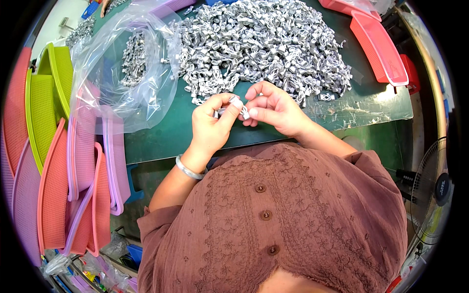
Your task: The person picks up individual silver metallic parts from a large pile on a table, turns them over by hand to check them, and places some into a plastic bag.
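Over the near edge of a dark green, flat-topped worktable (161,145), just short of a broad heap of small grey-and-white looped cable pieces (264,44), both hands met. The left hand (212,119) was closed to a pinch, thumb against forefinger, on one small grey-and-white looped piece (245,113). The right hand (278,112) was half open, its fingers curled and its thumb at the white loops; whether it gripped them or only steadied them could not be told. Fingertip holds probably suited so small a part, and working beside the heap likely kept the reach short.

A large, clear, crumpled plastic bag (156,105) lay left of the heap; more grey pieces showed through it, though whether inside or behind was unclear. A long coral-pink mesh basket (376,46) sat at the table's right, perhaps to leave the middle free. Lime-green mesh baskets (41,102) stood nested at far left, seemingly to save room.
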`<state>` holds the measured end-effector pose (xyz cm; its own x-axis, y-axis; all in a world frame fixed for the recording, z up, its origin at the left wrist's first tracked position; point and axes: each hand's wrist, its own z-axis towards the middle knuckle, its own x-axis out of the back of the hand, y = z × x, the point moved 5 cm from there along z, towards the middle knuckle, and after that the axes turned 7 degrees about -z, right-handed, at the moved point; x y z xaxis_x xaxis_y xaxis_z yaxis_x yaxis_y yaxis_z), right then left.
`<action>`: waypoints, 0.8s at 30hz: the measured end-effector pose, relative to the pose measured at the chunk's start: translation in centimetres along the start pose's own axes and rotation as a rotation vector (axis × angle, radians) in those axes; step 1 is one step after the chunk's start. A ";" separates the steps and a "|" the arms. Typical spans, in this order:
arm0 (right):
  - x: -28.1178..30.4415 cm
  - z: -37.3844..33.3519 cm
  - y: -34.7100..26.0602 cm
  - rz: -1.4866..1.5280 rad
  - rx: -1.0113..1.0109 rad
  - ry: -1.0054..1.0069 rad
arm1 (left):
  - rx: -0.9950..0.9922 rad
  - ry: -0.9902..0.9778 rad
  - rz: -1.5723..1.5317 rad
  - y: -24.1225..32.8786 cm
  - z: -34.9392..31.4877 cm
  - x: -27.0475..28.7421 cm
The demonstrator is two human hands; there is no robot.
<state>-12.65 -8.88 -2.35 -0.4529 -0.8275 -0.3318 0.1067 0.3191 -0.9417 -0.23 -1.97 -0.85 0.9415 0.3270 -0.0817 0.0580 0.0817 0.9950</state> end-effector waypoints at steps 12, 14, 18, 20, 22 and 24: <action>-0.5 0.0 -0.3 0.216 -0.049 -0.046 | 0.489 0.000 -0.486 -3.0 -0.2 -0.2; -0.6 0.1 -0.4 0.221 -0.066 -0.007 | 0.396 0.057 -0.470 -2.8 -0.1 -0.1; -0.5 0.0 -0.2 0.240 -0.110 0.019 | 0.096 0.054 -0.250 -1.4 0.2 -0.3; -0.3 0.2 0.3 0.191 -0.097 0.013 | 0.121 0.036 -0.247 -1.6 0.1 -0.4; 0.0 0.3 0.1 0.064 -0.074 0.054 | 0.180 0.018 -0.321 -2.0 0.0 -0.6; 0.0 0.5 -0.1 -0.004 -0.025 0.090 | 0.274 0.000 -0.473 -2.8 -0.3 -0.8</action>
<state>-12.23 -9.11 -2.27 -0.5314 -0.7843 -0.3202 0.0829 0.3280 -0.9410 -1.20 -2.13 -3.55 0.7918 0.3139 -0.5239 0.5594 -0.0282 0.8284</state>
